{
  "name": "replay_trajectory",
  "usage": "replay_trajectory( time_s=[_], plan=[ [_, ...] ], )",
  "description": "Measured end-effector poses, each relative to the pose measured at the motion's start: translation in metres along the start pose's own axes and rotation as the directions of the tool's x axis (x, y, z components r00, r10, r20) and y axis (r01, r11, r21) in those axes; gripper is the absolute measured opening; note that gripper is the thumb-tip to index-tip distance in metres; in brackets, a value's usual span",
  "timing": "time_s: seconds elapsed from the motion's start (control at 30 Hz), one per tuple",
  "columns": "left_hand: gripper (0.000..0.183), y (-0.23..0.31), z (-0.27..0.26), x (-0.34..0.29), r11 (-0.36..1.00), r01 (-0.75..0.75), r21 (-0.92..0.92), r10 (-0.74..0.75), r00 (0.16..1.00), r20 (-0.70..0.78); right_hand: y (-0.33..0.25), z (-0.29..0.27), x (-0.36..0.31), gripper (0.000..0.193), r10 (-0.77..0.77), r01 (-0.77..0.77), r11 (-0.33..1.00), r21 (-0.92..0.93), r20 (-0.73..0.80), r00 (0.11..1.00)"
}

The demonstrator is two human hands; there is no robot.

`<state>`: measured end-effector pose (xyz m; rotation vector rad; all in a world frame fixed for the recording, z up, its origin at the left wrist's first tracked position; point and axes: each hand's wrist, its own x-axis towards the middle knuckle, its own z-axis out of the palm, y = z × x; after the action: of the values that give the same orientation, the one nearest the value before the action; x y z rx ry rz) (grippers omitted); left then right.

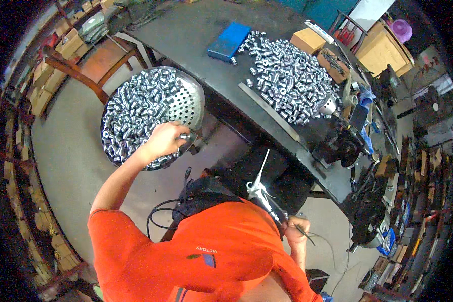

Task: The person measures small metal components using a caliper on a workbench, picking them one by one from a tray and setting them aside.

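Cylinders of shiny silver metal (pixel 136 103), short and hollow, fill most of a round metal basin (pixel 202 95) at the left; only its right side shows bare, with rows of round holes. From my end I see the left hand (pixel 165 140) over the basin's near right side, fingers bent downward at the edge of the heap. I cannot tell whether a piece is pinched between them.

The right hand (pixel 297 227) is low, near the wearer's orange shirt (pixel 211 246), curled closed with a slim dark strip (pixel 306 235) poking out of it. Just beside it I have a silver air blow gun (pixel 258 192), its thin nozzle pointing up; whether the fingers also clasp its lower end, I can't make out.

Ahead of me, a dark-topped desk (pixel 186 35) carries a broad pile of similar silver cylinders (pixel 287 75). A blue rectangular box (pixel 229 41) sits at the pile's left, a tan cardboard box (pixel 307 41) behind it, and a flat grey metal bar (pixel 269 111) lies along the near edge. Beyond the basin I spot a brown wooden chair (pixel 103 63).
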<state>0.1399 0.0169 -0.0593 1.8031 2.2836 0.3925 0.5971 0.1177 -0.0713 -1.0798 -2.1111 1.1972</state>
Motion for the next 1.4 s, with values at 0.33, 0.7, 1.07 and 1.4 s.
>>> replay_trajectory(
  time_s=[0.33, 0.7, 1.07, 1.4],
  plan=[
    [0.019, 0.087, -0.012, 0.027, 0.455, -0.123, -0.882, 0.22, 0.975, -0.023, -0.068, 0.018, 0.077, 0.028, -0.315, 0.316, 0.948, 0.017, 0.152, 0.937],
    [0.025, 0.116, 0.008, 0.038, 0.235, 0.079, -0.969, 0.313, 0.937, 0.152, -0.09, 0.039, 0.118, 0.026, -0.304, 0.278, 0.952, 0.126, 0.304, 0.903],
    [0.022, 0.138, 0.0, 0.058, 0.525, 0.138, -0.84, 0.208, 0.936, 0.284, -0.077, 0.043, 0.137, 0.016, -0.381, 0.402, 0.913, -0.061, 0.219, 0.898],
    [0.019, 0.144, 0.014, 0.091, 0.54, 0.33, -0.774, 0.083, 0.895, 0.438, -0.014, 0.06, 0.191, 0.023, -0.407, 0.246, 0.88, 0.406, 0.378, 0.832]
  ],
)
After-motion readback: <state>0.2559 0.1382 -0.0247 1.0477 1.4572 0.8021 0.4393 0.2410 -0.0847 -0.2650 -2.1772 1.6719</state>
